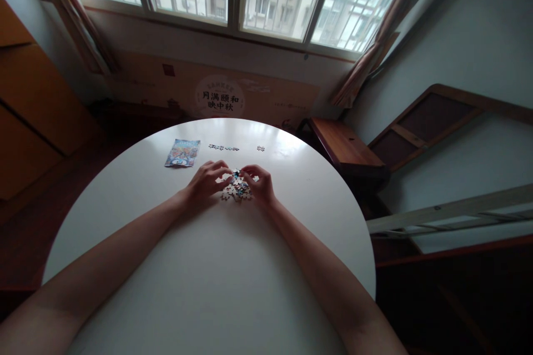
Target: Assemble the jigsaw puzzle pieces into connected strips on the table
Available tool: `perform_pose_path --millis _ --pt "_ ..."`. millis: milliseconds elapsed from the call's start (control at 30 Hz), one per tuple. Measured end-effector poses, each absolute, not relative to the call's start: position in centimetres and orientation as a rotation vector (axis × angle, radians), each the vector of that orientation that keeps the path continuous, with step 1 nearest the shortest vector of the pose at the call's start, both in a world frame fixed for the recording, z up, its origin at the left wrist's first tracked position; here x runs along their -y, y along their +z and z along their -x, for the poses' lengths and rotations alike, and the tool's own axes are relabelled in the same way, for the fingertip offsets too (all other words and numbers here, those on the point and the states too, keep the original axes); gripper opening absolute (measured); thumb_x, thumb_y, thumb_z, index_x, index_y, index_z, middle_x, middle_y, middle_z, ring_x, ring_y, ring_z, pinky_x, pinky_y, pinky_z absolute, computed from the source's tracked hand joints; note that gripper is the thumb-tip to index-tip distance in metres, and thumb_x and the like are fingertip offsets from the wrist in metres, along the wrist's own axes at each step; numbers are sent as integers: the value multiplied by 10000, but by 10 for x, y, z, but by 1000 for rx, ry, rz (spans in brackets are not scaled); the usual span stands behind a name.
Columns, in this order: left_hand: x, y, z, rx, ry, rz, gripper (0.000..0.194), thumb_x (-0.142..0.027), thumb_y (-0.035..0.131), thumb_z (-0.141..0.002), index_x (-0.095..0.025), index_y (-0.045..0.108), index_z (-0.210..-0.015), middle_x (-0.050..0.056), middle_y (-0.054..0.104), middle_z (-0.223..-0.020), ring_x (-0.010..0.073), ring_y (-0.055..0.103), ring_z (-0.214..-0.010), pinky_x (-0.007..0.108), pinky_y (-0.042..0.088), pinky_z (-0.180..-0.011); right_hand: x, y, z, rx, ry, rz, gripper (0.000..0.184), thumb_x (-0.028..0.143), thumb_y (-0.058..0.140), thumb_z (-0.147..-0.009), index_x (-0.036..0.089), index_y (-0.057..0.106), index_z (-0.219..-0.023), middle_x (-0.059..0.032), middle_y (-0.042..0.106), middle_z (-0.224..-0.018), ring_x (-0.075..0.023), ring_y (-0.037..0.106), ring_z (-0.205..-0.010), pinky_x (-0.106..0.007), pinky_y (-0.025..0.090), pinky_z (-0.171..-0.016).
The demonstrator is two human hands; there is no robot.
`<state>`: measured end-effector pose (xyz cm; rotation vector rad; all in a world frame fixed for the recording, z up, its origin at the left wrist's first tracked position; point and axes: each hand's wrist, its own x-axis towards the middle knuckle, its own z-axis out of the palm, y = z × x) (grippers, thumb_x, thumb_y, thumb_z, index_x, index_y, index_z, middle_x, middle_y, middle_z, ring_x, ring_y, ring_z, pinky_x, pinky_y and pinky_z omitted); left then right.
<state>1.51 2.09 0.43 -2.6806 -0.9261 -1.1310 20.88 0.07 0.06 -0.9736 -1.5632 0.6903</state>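
Observation:
A loose pile of small jigsaw puzzle pieces [238, 192] lies on the white round table, between my two hands. My left hand [208, 177] is at the pile's left side, its fingers curled and the thumb and index finger closing at a puzzle piece. From the right, my right hand [260, 182] pinches with thumb and index finger at a piece by the top of the pile. The fingertips nearly meet around a few pale and blue pieces [236, 172]. Which piece each hand grips is too small to make out clearly.
Beyond my left hand lies a colourful puzzle packet [183, 153]. Short joined rows of pieces [224, 147] sit at the table's far side, with another small group [260, 148] to their right. A wooden bench [347, 144] stands past the white table's [200, 288] right edge.

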Motion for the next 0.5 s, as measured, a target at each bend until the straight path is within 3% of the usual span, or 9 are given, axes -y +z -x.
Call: perform_pose_path --millis 500 --pt "-20 4 -15 848 -1181 2686 106 -261 568 -873 -189 639 -905 26 626 -847 114 589 -698 250 447 -674 -2 -2 -210 1586 632 1036 110 256 601 -809 195 689 -829 -23 714 -802 -160 631 -756 -282 486 -723"
